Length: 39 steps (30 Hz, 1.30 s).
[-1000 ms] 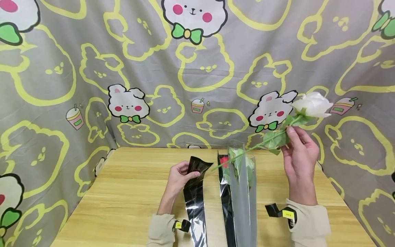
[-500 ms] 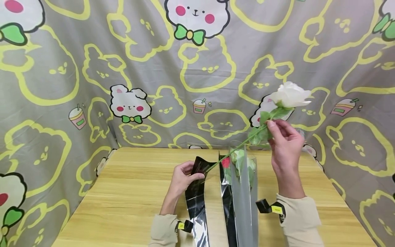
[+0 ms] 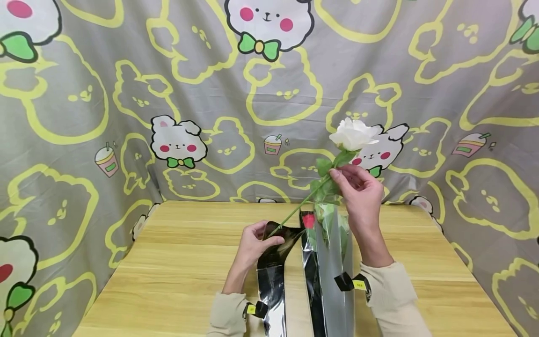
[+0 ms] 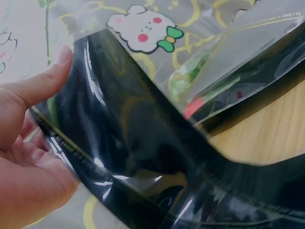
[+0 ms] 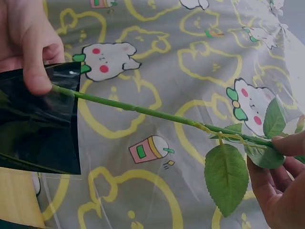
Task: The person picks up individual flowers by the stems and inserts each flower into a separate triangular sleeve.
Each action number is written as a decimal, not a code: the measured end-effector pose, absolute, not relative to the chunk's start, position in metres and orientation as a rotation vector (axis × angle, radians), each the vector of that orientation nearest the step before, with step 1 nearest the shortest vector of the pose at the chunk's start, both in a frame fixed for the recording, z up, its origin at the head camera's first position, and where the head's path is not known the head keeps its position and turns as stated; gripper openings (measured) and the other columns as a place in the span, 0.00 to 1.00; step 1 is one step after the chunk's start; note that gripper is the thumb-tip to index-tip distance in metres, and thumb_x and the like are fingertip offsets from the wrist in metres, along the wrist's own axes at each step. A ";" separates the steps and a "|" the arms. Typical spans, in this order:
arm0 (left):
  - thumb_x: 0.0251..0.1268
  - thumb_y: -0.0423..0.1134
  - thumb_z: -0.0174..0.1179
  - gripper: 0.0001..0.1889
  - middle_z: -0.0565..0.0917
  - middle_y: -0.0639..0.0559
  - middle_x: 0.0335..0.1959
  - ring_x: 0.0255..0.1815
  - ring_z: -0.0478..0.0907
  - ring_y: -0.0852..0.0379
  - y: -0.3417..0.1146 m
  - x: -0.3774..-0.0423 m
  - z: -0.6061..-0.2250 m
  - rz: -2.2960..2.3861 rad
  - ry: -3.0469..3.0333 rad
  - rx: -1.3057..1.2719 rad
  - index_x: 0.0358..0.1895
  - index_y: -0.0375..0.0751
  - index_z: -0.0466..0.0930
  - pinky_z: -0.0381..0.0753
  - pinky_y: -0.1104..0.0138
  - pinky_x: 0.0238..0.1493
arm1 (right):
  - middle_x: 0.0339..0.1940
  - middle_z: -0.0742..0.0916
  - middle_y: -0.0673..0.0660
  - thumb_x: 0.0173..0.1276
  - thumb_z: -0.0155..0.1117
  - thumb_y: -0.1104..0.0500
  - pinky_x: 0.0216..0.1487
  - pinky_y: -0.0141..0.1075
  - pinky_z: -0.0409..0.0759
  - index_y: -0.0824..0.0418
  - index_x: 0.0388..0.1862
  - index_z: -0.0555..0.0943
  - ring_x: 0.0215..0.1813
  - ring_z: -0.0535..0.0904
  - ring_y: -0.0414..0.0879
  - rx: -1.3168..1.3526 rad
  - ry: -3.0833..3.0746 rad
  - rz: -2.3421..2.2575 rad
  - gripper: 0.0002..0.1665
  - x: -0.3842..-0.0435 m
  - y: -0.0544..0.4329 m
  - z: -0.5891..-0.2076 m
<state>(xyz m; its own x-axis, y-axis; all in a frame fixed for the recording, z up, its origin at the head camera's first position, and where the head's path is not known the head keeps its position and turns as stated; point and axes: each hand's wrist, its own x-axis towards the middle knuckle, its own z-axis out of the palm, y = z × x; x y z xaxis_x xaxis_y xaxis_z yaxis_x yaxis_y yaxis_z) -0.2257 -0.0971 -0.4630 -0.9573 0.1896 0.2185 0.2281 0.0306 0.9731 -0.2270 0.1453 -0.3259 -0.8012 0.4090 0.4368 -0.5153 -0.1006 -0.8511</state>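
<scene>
A white artificial rose point(image 3: 353, 133) leans over the table, bloom up and to the right. My right hand point(image 3: 362, 196) pinches its green stem point(image 5: 157, 113) among the leaves, just below the bloom. With thumb and fingers my left hand point(image 3: 254, 245) grips the top edge of a black flower sleeve point(image 3: 271, 292), whose mouth gapes. At that mouth the stem's lower end sits beside the left thumb. The left wrist view shows the sleeve point(image 4: 128, 129) curving away from the hand, with part of the stem visible through its film.
Right of the black sleeve lies another dark sleeve with a red rose point(image 3: 309, 221). Against it lies a clear, greyish sleeve point(image 3: 330, 276) with pale flowers inside. Behind the wooden table point(image 3: 189, 252) hangs a grey cartoon-print curtain point(image 3: 236, 93).
My right hand has moved left with the white rose, bringing the stem's lower end into the black sleeve's mouth. The sleeve's mouth has spread wider; the left hand has shifted slightly right.
</scene>
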 end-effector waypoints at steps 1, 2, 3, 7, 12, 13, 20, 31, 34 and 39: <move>0.59 0.29 0.74 0.13 0.87 0.49 0.35 0.34 0.81 0.60 -0.098 -0.226 -0.463 -2.145 -2.236 -0.450 0.45 0.29 0.85 0.79 0.70 0.39 | 0.32 0.89 0.51 0.63 0.75 0.70 0.35 0.26 0.82 0.77 0.44 0.84 0.34 0.84 0.39 0.110 -1.565 1.953 0.14 -0.228 0.146 -0.326; 0.62 0.30 0.72 0.13 0.88 0.48 0.36 0.36 0.82 0.59 -0.100 -0.226 -0.464 -2.180 -2.230 -0.450 0.47 0.28 0.85 0.80 0.70 0.42 | 0.32 0.89 0.51 0.63 0.75 0.70 0.35 0.26 0.82 0.77 0.44 0.84 0.34 0.85 0.39 0.099 -1.568 1.949 0.14 -0.229 0.148 -0.326; 0.64 0.31 0.71 0.14 0.88 0.47 0.38 0.39 0.83 0.59 -0.101 -0.226 -0.464 -2.215 -2.224 -0.451 0.50 0.27 0.84 0.80 0.70 0.45 | 0.32 0.90 0.51 0.63 0.75 0.70 0.34 0.26 0.82 0.77 0.45 0.84 0.34 0.85 0.39 0.090 -1.560 1.953 0.14 -0.230 0.149 -0.326; 0.74 0.32 0.61 0.16 0.87 0.46 0.42 0.43 0.82 0.60 -0.109 -0.227 -0.464 -2.296 -2.218 -0.494 0.56 0.22 0.79 0.79 0.70 0.50 | 0.30 0.89 0.51 0.63 0.74 0.71 0.26 0.26 0.81 0.76 0.42 0.85 0.30 0.85 0.37 0.064 -1.491 1.978 0.10 -0.233 0.156 -0.326; 0.78 0.34 0.57 0.14 0.75 0.55 0.27 0.31 0.69 0.62 -0.114 -0.227 -0.461 -2.290 -2.224 -0.527 0.52 0.21 0.81 0.70 0.70 0.35 | 0.30 0.89 0.52 0.64 0.73 0.73 0.23 0.26 0.80 0.71 0.39 0.86 0.29 0.85 0.37 0.062 -1.436 2.003 0.06 -0.235 0.162 -0.325; 0.78 0.34 0.57 0.14 0.73 0.56 0.26 0.30 0.68 0.62 -0.114 -0.227 -0.460 -2.280 -2.226 -0.520 0.50 0.21 0.82 0.70 0.70 0.34 | 0.30 0.90 0.52 0.63 0.73 0.73 0.23 0.26 0.80 0.70 0.40 0.86 0.29 0.85 0.37 0.063 -1.438 2.002 0.06 -0.235 0.162 -0.325; 0.70 0.31 0.66 0.11 0.88 0.45 0.36 0.38 0.82 0.61 -0.111 -0.225 -0.456 -2.218 -2.227 -0.443 0.47 0.23 0.86 0.79 0.69 0.45 | 0.32 0.89 0.51 0.64 0.75 0.69 0.25 0.26 0.80 0.75 0.45 0.85 0.30 0.84 0.37 0.119 -1.558 1.928 0.13 -0.235 0.155 -0.318; 0.62 0.26 0.70 0.10 0.89 0.48 0.30 0.33 0.83 0.63 -0.108 -0.225 -0.454 -2.234 -2.133 -0.348 0.43 0.20 0.86 0.80 0.70 0.41 | 0.30 0.88 0.51 0.64 0.74 0.70 0.32 0.25 0.80 0.76 0.43 0.86 0.31 0.82 0.38 0.227 -1.609 1.818 0.11 -0.238 0.153 -0.314; 0.61 0.24 0.70 0.09 0.89 0.50 0.28 0.33 0.84 0.63 -0.108 -0.225 -0.454 -2.247 -2.095 -0.357 0.41 0.19 0.85 0.80 0.70 0.42 | 0.31 0.88 0.52 0.64 0.74 0.70 0.33 0.26 0.81 0.76 0.44 0.86 0.31 0.83 0.39 0.256 -1.590 1.815 0.11 -0.238 0.155 -0.311; 0.58 0.23 0.71 0.09 0.89 0.54 0.27 0.32 0.85 0.63 -0.110 -0.225 -0.454 -2.280 -2.050 -0.405 0.39 0.17 0.84 0.81 0.70 0.42 | 0.31 0.89 0.53 0.64 0.73 0.71 0.34 0.27 0.82 0.76 0.44 0.85 0.32 0.84 0.39 0.309 -1.583 1.824 0.11 -0.238 0.154 -0.308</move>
